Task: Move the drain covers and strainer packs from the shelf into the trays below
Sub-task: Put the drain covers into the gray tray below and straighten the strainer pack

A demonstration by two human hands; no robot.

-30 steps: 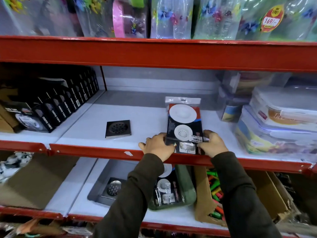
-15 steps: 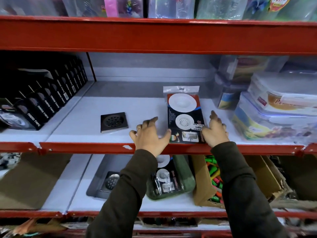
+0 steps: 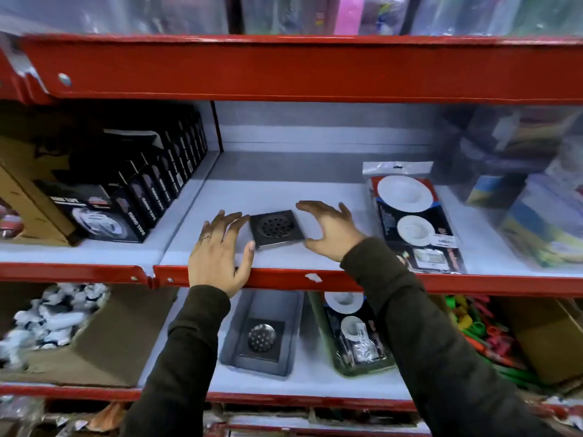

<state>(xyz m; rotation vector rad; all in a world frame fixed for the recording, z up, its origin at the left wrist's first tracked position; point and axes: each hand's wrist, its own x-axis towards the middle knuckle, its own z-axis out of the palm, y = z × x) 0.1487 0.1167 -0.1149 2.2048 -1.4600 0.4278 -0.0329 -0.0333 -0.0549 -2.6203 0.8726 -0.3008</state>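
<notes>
A dark square drain cover point(image 3: 277, 228) lies flat on the white middle shelf point(image 3: 284, 197). My left hand point(image 3: 219, 250) is spread open just left of it, thumb near its front left corner. My right hand point(image 3: 331, 230) is open on its right side, fingers curved above the edge. A strainer pack point(image 3: 413, 219) with two white discs lies on the shelf to the right. Below, a grey tray point(image 3: 235, 342) holds another drain cover point(image 3: 261, 339), and a green tray point(image 3: 362, 369) holds a strainer pack point(image 3: 350, 326).
Black boxes point(image 3: 151, 190) stand in a row at the left of the shelf. Clear plastic containers point(image 3: 536, 197) crowd the right. A red shelf lip point(image 3: 299, 279) runs along the front. Cardboard boxes point(image 3: 104, 339) and coloured items point(image 3: 479, 335) flank the trays below.
Both hands let go of the strainer pack, which stays on the shelf, and moved left to either side of the drain cover. The camera view shifted left too.
</notes>
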